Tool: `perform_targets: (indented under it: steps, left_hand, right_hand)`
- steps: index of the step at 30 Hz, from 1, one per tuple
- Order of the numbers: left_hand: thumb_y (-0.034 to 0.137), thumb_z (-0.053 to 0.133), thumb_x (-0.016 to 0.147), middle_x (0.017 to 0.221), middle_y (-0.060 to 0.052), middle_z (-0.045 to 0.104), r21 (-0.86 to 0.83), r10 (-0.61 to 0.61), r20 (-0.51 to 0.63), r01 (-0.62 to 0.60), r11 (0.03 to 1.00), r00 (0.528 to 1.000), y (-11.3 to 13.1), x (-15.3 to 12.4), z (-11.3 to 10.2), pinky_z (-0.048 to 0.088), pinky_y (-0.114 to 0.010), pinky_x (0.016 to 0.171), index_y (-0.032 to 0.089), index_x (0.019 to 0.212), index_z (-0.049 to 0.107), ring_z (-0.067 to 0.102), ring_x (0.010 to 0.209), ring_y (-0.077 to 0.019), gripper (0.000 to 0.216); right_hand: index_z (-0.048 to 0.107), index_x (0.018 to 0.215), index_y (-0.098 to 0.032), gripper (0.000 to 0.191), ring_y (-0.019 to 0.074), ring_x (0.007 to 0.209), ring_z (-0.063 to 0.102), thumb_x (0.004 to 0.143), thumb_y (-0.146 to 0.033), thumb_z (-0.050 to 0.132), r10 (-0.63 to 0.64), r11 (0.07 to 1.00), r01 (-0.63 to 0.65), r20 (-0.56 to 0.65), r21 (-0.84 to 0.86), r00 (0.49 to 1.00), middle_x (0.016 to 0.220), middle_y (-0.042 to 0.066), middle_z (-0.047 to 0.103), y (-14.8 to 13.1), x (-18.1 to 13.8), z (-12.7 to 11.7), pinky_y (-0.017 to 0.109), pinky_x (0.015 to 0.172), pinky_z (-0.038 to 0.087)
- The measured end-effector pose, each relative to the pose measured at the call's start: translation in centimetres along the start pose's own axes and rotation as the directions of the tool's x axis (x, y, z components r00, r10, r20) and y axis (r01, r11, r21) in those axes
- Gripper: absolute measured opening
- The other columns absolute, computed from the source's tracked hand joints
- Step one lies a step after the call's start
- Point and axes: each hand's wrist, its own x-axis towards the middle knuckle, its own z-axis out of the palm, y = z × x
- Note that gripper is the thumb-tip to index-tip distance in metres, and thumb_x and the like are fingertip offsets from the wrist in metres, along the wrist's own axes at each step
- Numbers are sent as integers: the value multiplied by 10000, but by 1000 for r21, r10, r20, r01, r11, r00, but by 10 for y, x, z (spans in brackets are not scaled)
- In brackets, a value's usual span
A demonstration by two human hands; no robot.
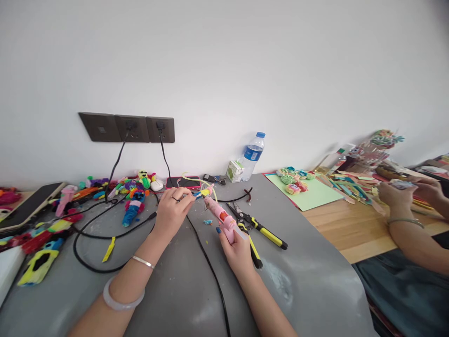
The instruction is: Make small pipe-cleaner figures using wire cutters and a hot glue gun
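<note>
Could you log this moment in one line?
left hand: holds small colourful piece | right hand: grips pink glue gun | pliers: on table

The person's left hand (174, 210) wears a slim dark ring (176, 199). A narrow silver bangle (143, 261) circles that wrist (150, 248); farther from the table's (175, 299) back edge, a thicker, rounded bangle (121, 303) of pale, milky lavender rings the bare forearm (135, 279). The right hand's (240, 255) thumbnail (218, 230) is painted deep blue.

Glue gun (227, 223) partly hidden, white slab (10, 271) cut off
</note>
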Motion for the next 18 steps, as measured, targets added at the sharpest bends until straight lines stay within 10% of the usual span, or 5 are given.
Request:
perform_targets:
  steps: [10, 18]
  left_hand:
    - [156, 578, 888, 891, -49, 683, -96, -100, 21, 102, 990, 995, -2, -2, 4, 468, -353, 805, 205, 877, 632, 636, 874, -216, 74]
    - [220, 580, 866, 874, -45, 686, -344, -356, 76, 359, 867, 932, -4, -4, 9, 474, -307, 735, 201, 865, 635, 613, 756, -185, 58]
  right_hand:
    - [593, 730, -179, 260, 138, 513, 445, 855, -406, 569, 151, 979, -118, -195, 169, 969, 579, 0, 533, 0, -1, -8, 255, 487, 367]
    - [548, 870, -195, 414, 115, 438, 383, 926, -582, 412, 435, 725, -263, -126, 637, 892, 519, -24, 533, -28, 18, -60, 236, 447, 308]
